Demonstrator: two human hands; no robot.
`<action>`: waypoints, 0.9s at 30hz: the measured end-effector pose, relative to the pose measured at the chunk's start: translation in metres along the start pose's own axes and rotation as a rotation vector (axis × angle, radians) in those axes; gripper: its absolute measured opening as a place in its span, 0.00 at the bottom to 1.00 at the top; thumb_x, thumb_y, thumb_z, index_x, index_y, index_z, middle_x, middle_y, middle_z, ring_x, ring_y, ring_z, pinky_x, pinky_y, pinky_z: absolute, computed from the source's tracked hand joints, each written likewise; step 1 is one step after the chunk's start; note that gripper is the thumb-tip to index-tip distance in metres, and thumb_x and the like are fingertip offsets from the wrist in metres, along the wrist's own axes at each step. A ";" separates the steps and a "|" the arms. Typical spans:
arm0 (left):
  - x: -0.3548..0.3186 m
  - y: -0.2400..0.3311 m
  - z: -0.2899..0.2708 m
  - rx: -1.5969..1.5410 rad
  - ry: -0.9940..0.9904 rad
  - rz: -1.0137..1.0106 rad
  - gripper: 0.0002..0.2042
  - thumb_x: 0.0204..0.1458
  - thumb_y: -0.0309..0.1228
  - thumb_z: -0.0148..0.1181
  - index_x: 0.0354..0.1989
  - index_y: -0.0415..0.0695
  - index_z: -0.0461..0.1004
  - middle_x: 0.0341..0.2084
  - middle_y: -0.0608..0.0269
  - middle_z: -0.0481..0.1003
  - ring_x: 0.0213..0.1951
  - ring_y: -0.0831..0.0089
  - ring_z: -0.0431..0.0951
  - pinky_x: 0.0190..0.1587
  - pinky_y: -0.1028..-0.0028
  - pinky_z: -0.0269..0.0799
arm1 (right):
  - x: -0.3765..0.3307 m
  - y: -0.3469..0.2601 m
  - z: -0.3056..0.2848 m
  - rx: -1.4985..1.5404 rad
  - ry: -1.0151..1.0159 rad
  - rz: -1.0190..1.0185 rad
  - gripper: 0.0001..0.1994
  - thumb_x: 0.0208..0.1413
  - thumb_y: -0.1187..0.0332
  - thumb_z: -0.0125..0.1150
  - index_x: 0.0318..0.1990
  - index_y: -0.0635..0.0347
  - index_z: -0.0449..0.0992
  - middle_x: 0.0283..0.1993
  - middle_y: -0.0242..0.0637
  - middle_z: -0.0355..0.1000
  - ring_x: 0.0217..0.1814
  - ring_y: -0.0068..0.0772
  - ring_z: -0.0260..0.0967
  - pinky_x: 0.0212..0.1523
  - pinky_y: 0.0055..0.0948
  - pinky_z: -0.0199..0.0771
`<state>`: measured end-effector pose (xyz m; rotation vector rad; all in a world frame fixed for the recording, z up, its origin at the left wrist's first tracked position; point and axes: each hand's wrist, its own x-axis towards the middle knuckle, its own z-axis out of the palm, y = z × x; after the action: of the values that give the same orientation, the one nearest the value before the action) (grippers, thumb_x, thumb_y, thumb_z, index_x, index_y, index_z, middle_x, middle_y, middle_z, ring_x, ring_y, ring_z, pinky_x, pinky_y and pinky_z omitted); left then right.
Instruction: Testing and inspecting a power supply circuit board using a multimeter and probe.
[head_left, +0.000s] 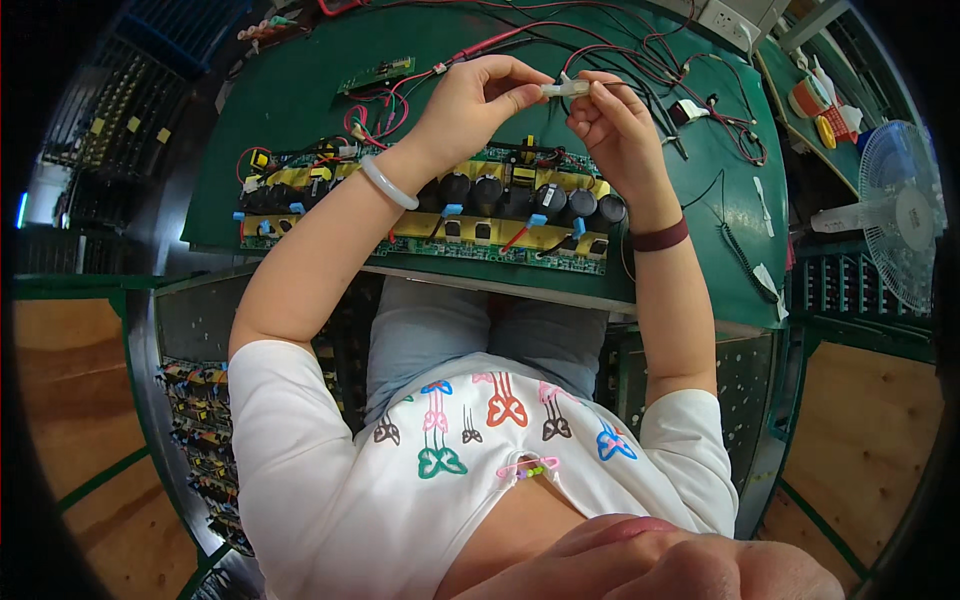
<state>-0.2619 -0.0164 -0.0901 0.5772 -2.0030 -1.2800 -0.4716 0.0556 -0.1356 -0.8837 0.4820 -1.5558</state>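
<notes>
Over the far part of the board, both my hands meet at a small whitish, partly see-through connector (570, 88). My left hand (490, 95) pinches its left end between thumb and fingers. On the other end, my right hand (618, 112) is closed, with a thin dark wire running off to the right. Whether the connector is one piece or two joined halves is too small to tell. Beneath my wrists lies a long green circuit board (475, 235) with black round capacitors (488, 191), yellow parts and several blue-ended leads (538, 220). My left forearm covers part of it.
A small green circuit board (378, 75) with red and black wires lies at the far left of the green table (225, 185). Tangled red and black cables (640, 50) cross the back. A fan (905, 215) stands at the right, near a red basket (840, 125).
</notes>
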 end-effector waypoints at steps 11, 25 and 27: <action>0.001 -0.001 0.000 -0.020 0.016 0.008 0.08 0.58 0.26 0.65 0.44 0.36 0.80 0.37 0.61 0.82 0.40 0.76 0.81 0.48 0.76 0.77 | -0.002 0.002 0.006 -0.013 -0.012 0.009 0.13 0.65 0.71 0.60 0.53 0.67 0.75 0.44 0.38 0.76 0.42 0.27 0.76 0.48 0.31 0.82; 0.014 -0.006 0.000 0.051 0.126 0.041 0.09 0.61 0.26 0.62 0.46 0.37 0.77 0.35 0.62 0.81 0.40 0.76 0.81 0.45 0.76 0.76 | -0.001 -0.014 0.003 -0.240 0.134 0.052 0.17 0.68 0.60 0.58 0.50 0.67 0.78 0.38 0.37 0.78 0.35 0.24 0.76 0.37 0.23 0.79; 0.022 -0.013 -0.016 0.091 0.112 -0.007 0.11 0.62 0.27 0.61 0.51 0.37 0.75 0.38 0.60 0.80 0.40 0.76 0.80 0.46 0.75 0.76 | -0.003 -0.029 -0.007 -0.597 0.377 0.013 0.21 0.67 0.53 0.58 0.42 0.66 0.82 0.29 0.34 0.77 0.27 0.21 0.72 0.28 0.19 0.73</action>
<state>-0.2644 -0.0464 -0.0910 0.6846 -1.9755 -1.1404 -0.4958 0.0627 -0.1195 -1.0240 1.2660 -1.5949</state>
